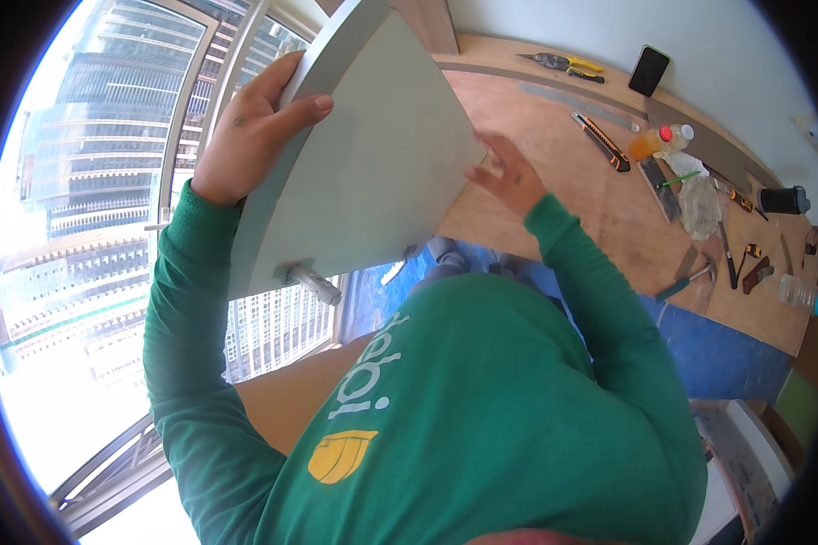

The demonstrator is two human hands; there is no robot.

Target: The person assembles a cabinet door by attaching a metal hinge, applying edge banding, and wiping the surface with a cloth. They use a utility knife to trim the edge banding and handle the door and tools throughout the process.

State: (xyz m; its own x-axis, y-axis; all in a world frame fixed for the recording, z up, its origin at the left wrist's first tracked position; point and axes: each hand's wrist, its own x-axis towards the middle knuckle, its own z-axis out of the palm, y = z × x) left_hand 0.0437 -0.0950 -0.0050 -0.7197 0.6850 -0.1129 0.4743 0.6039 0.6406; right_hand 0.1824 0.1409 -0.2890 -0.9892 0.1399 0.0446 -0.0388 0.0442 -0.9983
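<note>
A thick whitish panel (373, 154) with a curved outer edge is held up, tilted, in front of me to the left. Short metallic legs show at its lower side: one leg (314, 282) juts toward me, another sits farther right. My left hand (256, 132) is closed round the thick curved edge, its thumb lying over the face and its fingers partly hidden behind. At the panel's right edge, my right hand (509, 173) pinches the border between thumb and fingers, slightly blurred.
A wooden worktop (554, 191) carries a box cutter (602, 143), tin snips (563, 64), a phone (648, 71), a hammer (686, 283), an orange drink bottle (652, 143) and other tools. Tall windows (109, 182) stand at left. Blue sheeting (359, 300) covers the floor.
</note>
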